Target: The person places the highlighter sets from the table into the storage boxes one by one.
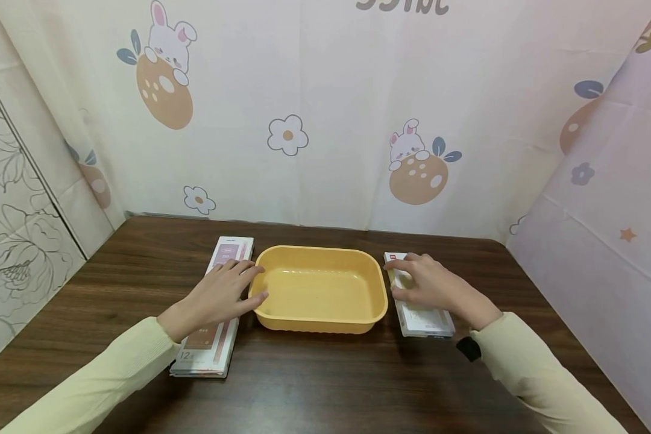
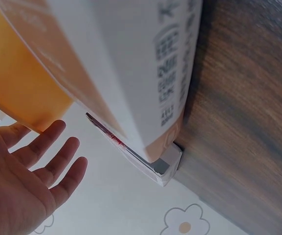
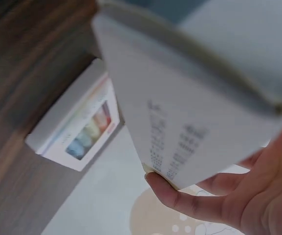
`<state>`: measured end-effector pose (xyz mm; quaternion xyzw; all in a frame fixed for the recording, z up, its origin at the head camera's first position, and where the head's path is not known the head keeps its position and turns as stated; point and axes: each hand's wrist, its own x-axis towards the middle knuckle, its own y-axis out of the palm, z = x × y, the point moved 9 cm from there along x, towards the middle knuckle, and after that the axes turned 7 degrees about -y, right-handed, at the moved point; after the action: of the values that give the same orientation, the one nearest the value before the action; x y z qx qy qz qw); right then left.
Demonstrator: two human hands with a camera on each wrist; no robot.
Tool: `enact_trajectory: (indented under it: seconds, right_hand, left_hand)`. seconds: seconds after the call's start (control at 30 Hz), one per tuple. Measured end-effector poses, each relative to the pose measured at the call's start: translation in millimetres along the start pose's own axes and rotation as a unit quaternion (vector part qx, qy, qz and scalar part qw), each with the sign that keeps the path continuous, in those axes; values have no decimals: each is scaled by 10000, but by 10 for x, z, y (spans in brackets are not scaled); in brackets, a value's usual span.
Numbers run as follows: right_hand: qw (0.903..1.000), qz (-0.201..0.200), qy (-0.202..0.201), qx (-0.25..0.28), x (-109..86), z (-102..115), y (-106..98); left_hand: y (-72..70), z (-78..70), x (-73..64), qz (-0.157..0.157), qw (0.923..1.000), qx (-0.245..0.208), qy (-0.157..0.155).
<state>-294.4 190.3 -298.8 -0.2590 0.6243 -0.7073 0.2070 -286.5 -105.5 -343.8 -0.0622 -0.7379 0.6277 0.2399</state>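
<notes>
A yellow rectangular plastic basin (image 1: 320,325) stands on the table between both hands. My left hand (image 1: 222,292) reaches over a long flat white-and-pink box (image 1: 208,355), its fingertips and thumb right at the basin's left rim. In the left wrist view its fingers (image 2: 38,147) are spread and relaxed. My right hand (image 1: 431,283) is over a flat white box (image 1: 425,322), fingers loosely bent toward the basin's right rim. In the right wrist view a fingertip overlaps the lower edge of a white box (image 3: 180,98). The hand hides part of that box from above.
Beyond it in the right wrist view lies a box with a coloured window (image 3: 89,132). The dark wooden table (image 1: 314,386) runs back to a pale curtain (image 1: 336,181) printed with rabbits and flowers. Another curtain (image 1: 607,241) borders the right side.
</notes>
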Motion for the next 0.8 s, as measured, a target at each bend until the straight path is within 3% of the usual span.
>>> enact_trajectory:
  seconds: [0.27,0.8]
  right_hand:
    - [9996,21,-230,178,213,60,-56]
    - [9989,373,-144,253,606,232,15]
  left_hand:
    - [10,6,4,51,10000,26,-26]
    - [10,8,17,121,9999,41,-82]
